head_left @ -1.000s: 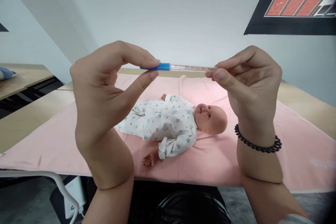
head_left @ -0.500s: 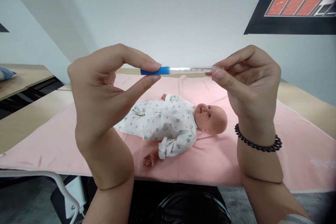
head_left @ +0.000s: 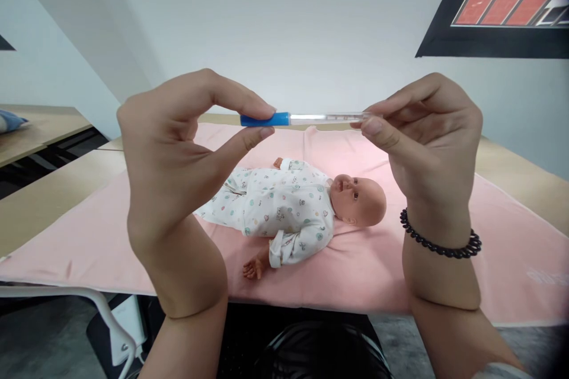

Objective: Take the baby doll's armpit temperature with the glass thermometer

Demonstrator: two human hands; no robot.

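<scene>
A thermometer (head_left: 326,119) in a clear tube with a blue cap (head_left: 265,119) is held level at about eye height. My left hand (head_left: 171,151) pinches the blue cap between thumb and forefinger. At the other end, the thumb and fingers of my right hand (head_left: 433,142) close on the clear tip, which they partly cover. Below and behind the thermometer, a baby doll (head_left: 288,204) in a white patterned suit lies on its back, head to the right. My left hand and forearm hide its feet.
A pink cloth (head_left: 364,272) covers much of the wooden table (head_left: 66,180) under the doll. A curved white metal rail (head_left: 100,308) is at the lower left. A dark-framed window (head_left: 493,41) is set in the wall at the upper right.
My right hand has shifted slightly to the right, and the thermometer has moved a little the same way. Both hands keep their pinch; the doll stays in place.
</scene>
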